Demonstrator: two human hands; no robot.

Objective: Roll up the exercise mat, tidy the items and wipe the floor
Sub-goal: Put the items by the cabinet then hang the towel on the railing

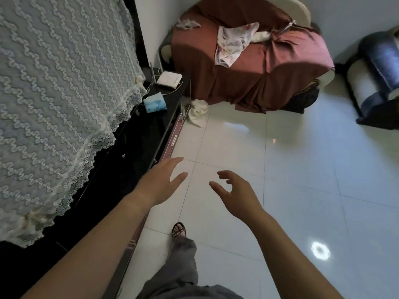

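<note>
A: So, hands?
B: Both empty: left hand (159, 184) straight-fingered, right hand (236, 192) loosely curled, mid-frame above floor (302, 169).
A: Cloth?
B: Crumpled white cloth (197, 113) on tiles, upper centre, just beside black cabinet (129, 152). Print on blue pack (154, 102) unreadable.

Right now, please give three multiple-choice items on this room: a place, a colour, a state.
1. Where is the blue tissue pack? A on the black cabinet B on the floor C on the lace cover
2. What colour is the armchair cover? A green B reddish brown C yellow
3. How are the left hand and right hand? A gripping a mat B holding a cloth C open, empty
1 A, it sits on the cabinet top; 2 B, the drape shows it; 3 C, fingers loose, nothing held.
</note>
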